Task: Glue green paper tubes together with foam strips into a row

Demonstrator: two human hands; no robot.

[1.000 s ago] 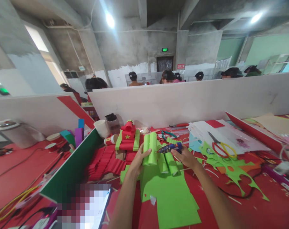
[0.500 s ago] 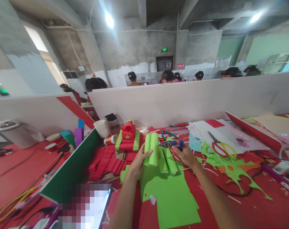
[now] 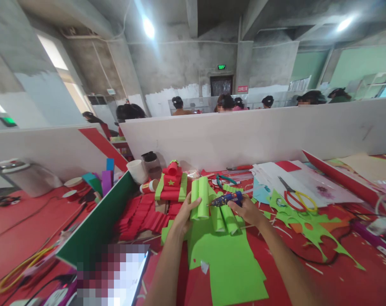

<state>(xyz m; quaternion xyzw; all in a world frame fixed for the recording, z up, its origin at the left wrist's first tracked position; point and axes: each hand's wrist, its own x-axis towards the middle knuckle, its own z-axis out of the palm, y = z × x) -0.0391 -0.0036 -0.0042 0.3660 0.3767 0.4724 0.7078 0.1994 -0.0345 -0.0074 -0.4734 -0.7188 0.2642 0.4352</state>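
Left hand: the left hand (image 3: 188, 209) is closed around the side of two green paper rolls (image 3: 200, 198), thumb across the front, holding them upright.
Right hand: the right hand (image 3: 244, 207) is wrapped around the handle of a dark blue glue gun (image 3: 226, 198) – its nozzle points left at the rolls; whether it touches them I cannot tell.
Paper rolls: held side by side above the back end of a flat green sheet (image 3: 236, 272), with more green rolls (image 3: 228, 219) lying just right of them.
Glue gun label: small pale and coloured specks on the barrel, no word legible.
Red model: a red and green paper piece (image 3: 171, 183) stands behind the left hand, bearing a yellow star.
White bottle: it lies beside the model (image 3: 149, 186) with a coloured label, lettering too small to read.
Printed sheet: white paper (image 3: 325, 191) with a purple flower, near the scissors (image 3: 297, 197).
Wall signs: a lit green sign (image 3: 221, 66) above the door – and a red sign (image 3: 242, 89) with white characters, too small to read surely.
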